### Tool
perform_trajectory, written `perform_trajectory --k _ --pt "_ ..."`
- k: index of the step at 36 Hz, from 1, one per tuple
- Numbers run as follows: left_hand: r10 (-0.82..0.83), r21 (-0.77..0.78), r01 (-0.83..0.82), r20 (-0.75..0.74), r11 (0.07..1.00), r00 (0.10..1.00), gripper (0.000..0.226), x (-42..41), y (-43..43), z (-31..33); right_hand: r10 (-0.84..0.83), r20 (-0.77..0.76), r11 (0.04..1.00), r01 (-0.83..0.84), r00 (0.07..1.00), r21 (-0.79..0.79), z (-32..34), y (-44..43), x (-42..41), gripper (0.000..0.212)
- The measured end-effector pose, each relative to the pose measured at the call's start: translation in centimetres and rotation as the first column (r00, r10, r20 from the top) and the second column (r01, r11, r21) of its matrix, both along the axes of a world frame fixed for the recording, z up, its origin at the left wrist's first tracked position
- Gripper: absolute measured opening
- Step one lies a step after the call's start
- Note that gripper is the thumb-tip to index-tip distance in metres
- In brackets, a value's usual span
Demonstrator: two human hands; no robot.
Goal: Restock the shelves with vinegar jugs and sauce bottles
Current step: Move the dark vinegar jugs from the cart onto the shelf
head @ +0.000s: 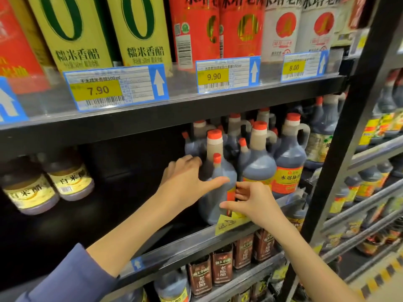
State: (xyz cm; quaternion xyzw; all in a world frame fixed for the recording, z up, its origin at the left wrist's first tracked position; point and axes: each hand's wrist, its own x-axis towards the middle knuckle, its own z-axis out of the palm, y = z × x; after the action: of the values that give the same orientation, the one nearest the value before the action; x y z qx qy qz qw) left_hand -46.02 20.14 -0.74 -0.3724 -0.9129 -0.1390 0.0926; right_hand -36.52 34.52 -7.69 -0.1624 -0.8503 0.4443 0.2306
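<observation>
A dark vinegar jug (214,199) with a red cap stands at the front of the middle shelf (196,240). My left hand (185,179) wraps around its left side, thumb across the front. My right hand (250,201) touches the jug's red label on its right side, fingers bent. Behind and to the right stand several more dark jugs (287,162) with red caps and red-yellow labels.
Two short vinegar bottles (50,186) sit at the shelf's left with a dark gap between them and the jugs. Tall bottles and price tags (115,88) fill the shelf above. Brown-labelled bottles (220,269) stand below. A black upright post (340,160) is at right.
</observation>
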Motion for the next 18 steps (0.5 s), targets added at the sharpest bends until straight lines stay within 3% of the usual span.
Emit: perform_trajectory --k 3,7,12,18 --pt "0.002 -0.006 -0.002 -0.018 1.000 1.000 0.080 -0.2 0.0 0.1 -0.070 -0.029 0.996 0.071 0.997 0.046 -0.1 -0.3 0.0 0.066" --pt "-0.072 0.082 0.063 0.111 0.995 0.991 0.053 -0.9 0.1 0.4 -0.171 -0.097 0.960 0.188 0.981 0.208 -0.5 -0.9 0.1 0.050" --pt "-0.158 0.155 0.120 0.258 0.980 0.953 0.061 -2.0 -0.1 0.5 -0.256 -0.174 0.890 0.302 0.951 0.341 -1.4 -1.7 -0.1 0.051" --pt "-0.382 0.325 0.262 0.395 0.909 0.836 0.032 -2.7 -0.7 0.7 -0.271 -0.244 0.885 0.341 0.931 0.319 -2.4 -2.0 -0.1 0.052"
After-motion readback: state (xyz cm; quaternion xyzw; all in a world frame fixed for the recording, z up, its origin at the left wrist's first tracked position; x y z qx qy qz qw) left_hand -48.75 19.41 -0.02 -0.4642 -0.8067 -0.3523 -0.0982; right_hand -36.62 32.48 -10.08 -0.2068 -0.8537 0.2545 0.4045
